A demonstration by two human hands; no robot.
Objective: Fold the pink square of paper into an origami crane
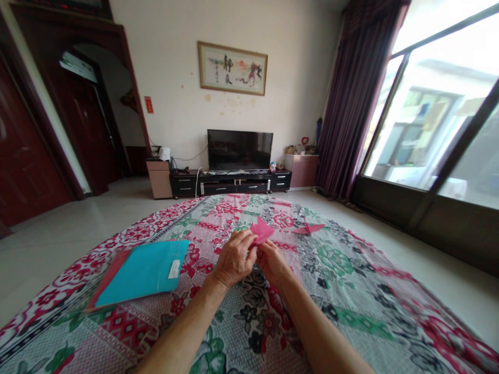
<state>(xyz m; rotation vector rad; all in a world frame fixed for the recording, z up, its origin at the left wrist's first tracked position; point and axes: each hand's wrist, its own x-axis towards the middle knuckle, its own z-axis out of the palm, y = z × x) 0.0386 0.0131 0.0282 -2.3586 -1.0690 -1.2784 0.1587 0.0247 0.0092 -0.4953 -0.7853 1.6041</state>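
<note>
A folded piece of pink paper (263,231) is held up between both hands above the middle of the table. My left hand (236,256) pinches its left side, fingers bent over it. From below and the right, my right hand (273,261) grips its lower edge; part of the paper is hidden behind the fingers of both hands. A second folded pink paper shape (309,229), with pointed ends, lies on the cloth beyond my right hand.
A round table wears a flowered cloth (335,259). At its left lies a pack of coloured paper (146,272), blue on top, with a white label. A television (239,150) on a low black cabinet (222,186) stands against the far wall.
</note>
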